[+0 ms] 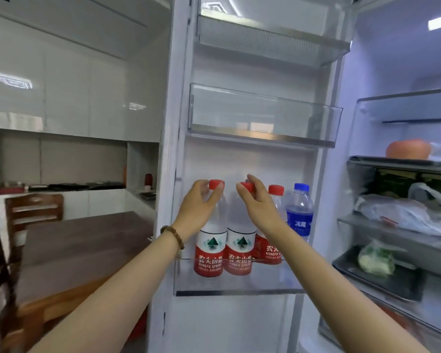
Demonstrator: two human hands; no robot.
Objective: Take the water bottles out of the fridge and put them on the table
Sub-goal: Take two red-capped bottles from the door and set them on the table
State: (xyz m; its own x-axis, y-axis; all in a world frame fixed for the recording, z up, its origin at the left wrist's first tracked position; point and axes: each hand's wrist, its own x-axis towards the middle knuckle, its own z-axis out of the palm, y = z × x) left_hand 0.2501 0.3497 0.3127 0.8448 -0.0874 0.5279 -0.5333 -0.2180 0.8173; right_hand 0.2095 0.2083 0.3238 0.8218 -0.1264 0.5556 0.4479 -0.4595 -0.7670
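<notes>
Water bottles: four stand upright in the lower door bin (pixel 239 291) of the open fridge door, none out yet. From left to right you have the first red-label bottle (pixel 210 253), the second red-label bottle (pixel 240 253), the third red-label bottle (pixel 271 247), and the blue-label bottle (pixel 299 215) at the far right.
Left hand (pixel 197 202): your fingers curl round the neck of the first red-label bottle just under its red cap; it looks gripped, but the bottle still sits in the bin.
Right hand (pixel 256 197): your fingers pinch the cap of the second red-label bottle (its base still low in the bin).
Table (pixel 87 240): dark wood, to the left and nearer you than the fridge door; no bottle shows on the visible part.
Done: the door is open, and both hands are on bottles.
Left: lift these two clear, carry them left to the table, then come back for the other two.
</notes>
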